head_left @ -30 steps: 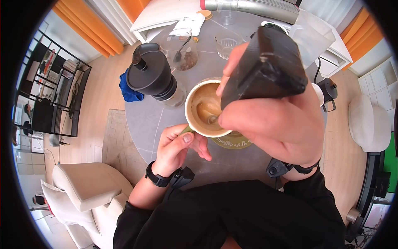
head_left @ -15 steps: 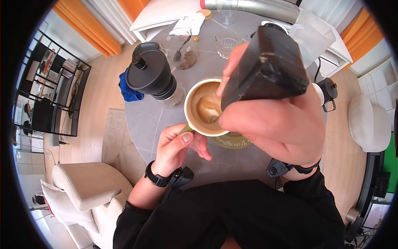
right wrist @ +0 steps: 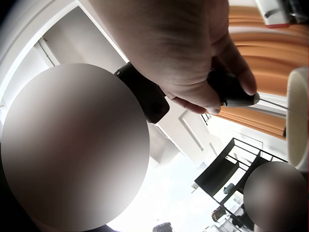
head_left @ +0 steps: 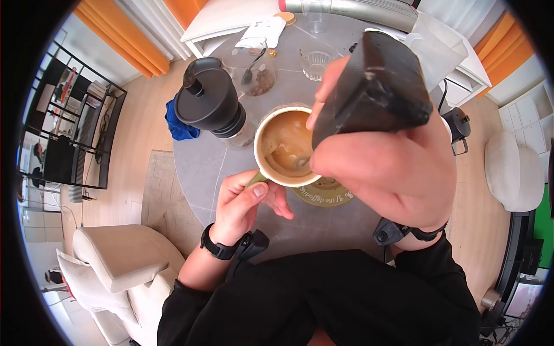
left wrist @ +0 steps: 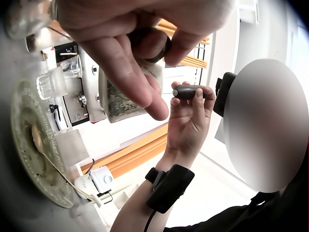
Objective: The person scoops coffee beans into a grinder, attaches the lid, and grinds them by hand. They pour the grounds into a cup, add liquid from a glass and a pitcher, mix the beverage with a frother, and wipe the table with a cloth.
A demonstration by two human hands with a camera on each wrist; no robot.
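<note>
A cream mug of light brown, foamy liquid is held above the saucer by my left hand, whose fingers and thumb pinch its green handle. My right hand grips a dark handheld tool over the mug's right side. In the right wrist view a thin metal shaft runs from the tool towards the mug; in the head view its end sits in the liquid. A spoon rests on the saucer in the left wrist view.
A black hand grinder stands left of the mug, beside a blue cloth. Behind are a container of beans, a glass and a white packet. A clear pitcher is at the back right.
The mug has tilted and shifted slightly left, and its liquid surface looks wider and has swirled. My right hand and the tool have moved slightly right. Both grips are unchanged.
</note>
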